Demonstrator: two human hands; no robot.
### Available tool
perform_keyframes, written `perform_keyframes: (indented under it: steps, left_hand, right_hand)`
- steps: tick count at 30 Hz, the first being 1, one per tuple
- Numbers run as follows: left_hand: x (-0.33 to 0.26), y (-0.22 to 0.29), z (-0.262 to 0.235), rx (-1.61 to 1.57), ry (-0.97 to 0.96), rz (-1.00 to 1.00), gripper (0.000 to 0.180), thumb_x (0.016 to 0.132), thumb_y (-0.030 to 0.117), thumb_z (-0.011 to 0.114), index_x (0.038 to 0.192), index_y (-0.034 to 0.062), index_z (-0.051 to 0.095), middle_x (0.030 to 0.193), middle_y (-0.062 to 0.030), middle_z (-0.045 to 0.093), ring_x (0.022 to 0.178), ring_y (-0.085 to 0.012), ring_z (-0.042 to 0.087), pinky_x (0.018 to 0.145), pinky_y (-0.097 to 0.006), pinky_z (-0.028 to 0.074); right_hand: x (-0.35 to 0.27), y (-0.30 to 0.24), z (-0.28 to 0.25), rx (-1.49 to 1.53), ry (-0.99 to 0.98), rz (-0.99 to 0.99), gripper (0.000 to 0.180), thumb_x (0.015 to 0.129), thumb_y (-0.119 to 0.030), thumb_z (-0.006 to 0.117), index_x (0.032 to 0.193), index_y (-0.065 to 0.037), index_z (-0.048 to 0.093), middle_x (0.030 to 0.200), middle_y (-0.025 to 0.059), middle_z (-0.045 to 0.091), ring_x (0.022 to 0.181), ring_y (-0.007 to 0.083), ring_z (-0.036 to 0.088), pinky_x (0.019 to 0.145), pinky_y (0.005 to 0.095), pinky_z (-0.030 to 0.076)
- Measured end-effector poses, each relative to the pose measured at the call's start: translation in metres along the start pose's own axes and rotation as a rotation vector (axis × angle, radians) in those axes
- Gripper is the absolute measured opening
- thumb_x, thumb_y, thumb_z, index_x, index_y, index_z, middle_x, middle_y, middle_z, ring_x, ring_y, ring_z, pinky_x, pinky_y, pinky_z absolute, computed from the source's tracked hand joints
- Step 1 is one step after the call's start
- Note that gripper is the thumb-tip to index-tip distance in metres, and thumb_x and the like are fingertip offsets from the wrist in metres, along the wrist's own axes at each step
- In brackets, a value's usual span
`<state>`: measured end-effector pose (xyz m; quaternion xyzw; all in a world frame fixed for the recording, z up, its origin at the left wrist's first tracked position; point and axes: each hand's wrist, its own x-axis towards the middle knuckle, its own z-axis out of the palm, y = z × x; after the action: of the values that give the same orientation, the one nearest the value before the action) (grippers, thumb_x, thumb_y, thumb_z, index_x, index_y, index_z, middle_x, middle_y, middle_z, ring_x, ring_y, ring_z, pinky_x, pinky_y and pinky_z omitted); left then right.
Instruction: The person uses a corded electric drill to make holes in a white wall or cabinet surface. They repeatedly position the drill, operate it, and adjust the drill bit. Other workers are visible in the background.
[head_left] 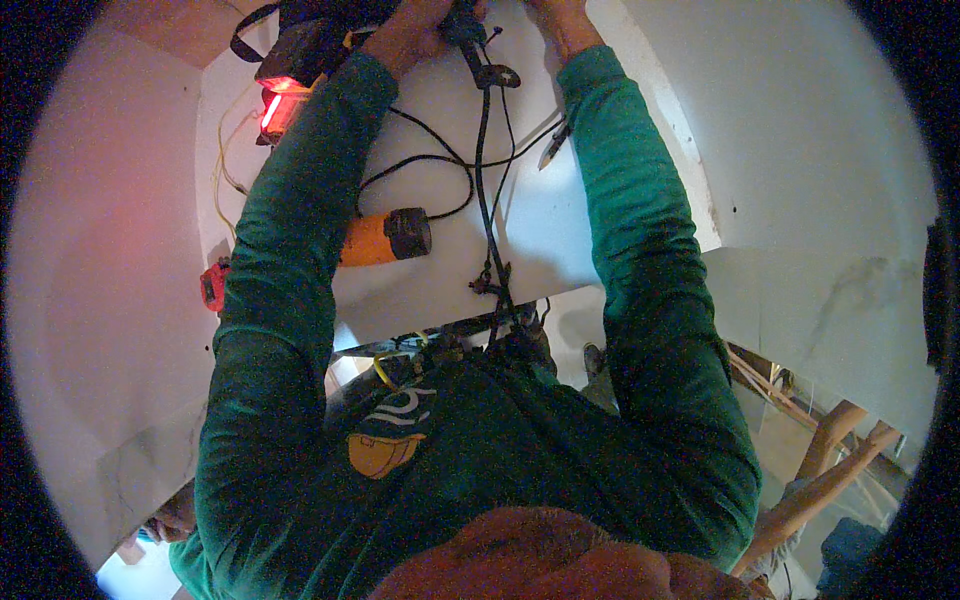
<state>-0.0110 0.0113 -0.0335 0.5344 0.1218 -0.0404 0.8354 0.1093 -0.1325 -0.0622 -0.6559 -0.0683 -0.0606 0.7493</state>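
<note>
Two hands, both reaching up to the top edge of the view on green-sleeved forearms. The left hand [415, 30] is curling around the upper end of one dark tool handle [462, 25]; the fingers are closing on it, though the fisheye rim is cutting off how fully they wrap. The right hand [555, 18] is lying just beside that same handle, mostly out of frame, so whether it is gripping anything cannot be told.

One white shelf board [560, 215] is carrying everything below the hands.

Black cables [485, 150]: at least three strands are running down the board from the handle, one looping left, the others hanging past the board's lower edge.

One orange cylindrical tool with a black end cap [385, 238] is lying on the board, partly under the left sleeve.

One power tool with a glowing red light [285, 85] is sitting at the board's upper left, near the left hand.

One small red object [213, 287] is resting at the board's left edge, possibly a tape measure.

One slim pen-like tool [555, 145] is lying just inside the right forearm.

One thin yellowish wire [222, 170] is curling along the left side.
</note>
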Motion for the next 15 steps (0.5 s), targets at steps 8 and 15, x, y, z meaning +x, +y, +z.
perform_keyframes:
  steps: [8,15]
  left_hand:
    - [-0.004,0.001,0.004,0.009,0.024,0.005,0.02,0.101,0.031,0.065,0.098,0.0115,0.06,0.074,-0.0007,0.055,0.06,-0.0136,0.056,0.059,-0.035,0.06]
    - [-0.01,0.005,0.004,0.14,0.031,0.031,0.02,0.102,0.031,0.064,0.099,0.0111,0.059,0.077,0.0003,0.057,0.063,-0.013,0.056,0.058,-0.032,0.057]
  right_hand:
    - [-0.001,-0.003,0.0,0.254,-0.118,0.026,0.037,0.086,-0.035,0.085,0.092,-0.002,0.07,0.08,0.0053,0.066,0.064,0.0171,0.059,0.054,0.0331,0.047]
    - [-0.007,-0.002,0.003,0.428,-0.156,-0.037,0.032,0.085,-0.029,0.088,0.094,-0.005,0.069,0.082,0.0043,0.065,0.063,0.0158,0.057,0.054,0.0325,0.047]
